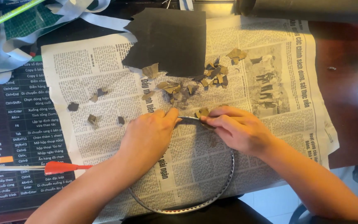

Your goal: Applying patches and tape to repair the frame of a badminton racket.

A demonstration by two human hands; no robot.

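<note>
left hand [150, 135]: fingers closed, pinching the top of the metal ring [212, 195] just left of the brown scrap; forearm comes in from lower left over the newspaper.
right hand [239, 128]: fingers closed on the ring's top edge, thumb and forefinger pressing a brown scrap [202, 112] against the metal; touching the ring right beside the left hand.
metal ring: thin grey hoop with small holes along the band, lying on the newspaper [266, 157]; top arc between both hands, lower arc reaches the newspaper's near edge, left side hidden under the left forearm.
newspaper: spread flat on the tabletop [344, 99], covers most of the middle.
black sheet [168, 39]: dark torn-edged sheet on the newspaper's far edge, above the hands.
scrap pile [195, 81]: brown and dark torn bits on the newspaper, between the black sheet and the hands; a few loose bits [93, 119] left of the left hand.
red-tipped stick [61, 167]: thin tool with red end, crossing the newspaper's left edge, near the left forearm.
printed mat [17, 137]: dark mat with text rows, left of the newspaper.
grey tube [311, 10]: beyond the newspaper's far right corner.
</note>
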